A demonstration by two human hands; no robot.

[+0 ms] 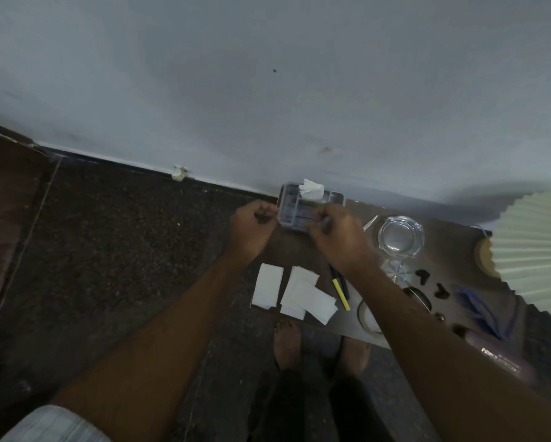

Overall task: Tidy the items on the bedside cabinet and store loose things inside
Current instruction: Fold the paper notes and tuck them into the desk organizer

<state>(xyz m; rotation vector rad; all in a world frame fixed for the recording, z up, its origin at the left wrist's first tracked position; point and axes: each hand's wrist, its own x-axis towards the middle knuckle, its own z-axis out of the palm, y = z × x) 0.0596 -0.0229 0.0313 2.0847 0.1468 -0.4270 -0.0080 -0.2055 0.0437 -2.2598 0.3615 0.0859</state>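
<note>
A grey tissue box (pixel 301 205) with a white tissue (pixel 312 189) sticking up stands at the cabinet's far left corner by the wall. My left hand (pixel 252 229) has curled fingers that pinch a small dark thing at the box's left side. My right hand (pixel 338 236) is curled over the box's front right edge; what its fingers hold is hidden. White paper pieces (pixel 295 291) lie on the brown cabinet top (pixel 453 282) near its front. A yellow pen (pixel 341 291) and a dark pen lie beside them.
A glass ashtray (pixel 400 236), small black clips (pixel 422 275), a tape roll (pixel 368 317), a blue cloth (pixel 478 306) and a pleated lampshade (pixel 536 247) crowd the right side. My feet (pixel 319 346) stand on dark speckled floor (pixel 114 250). The wall is just behind.
</note>
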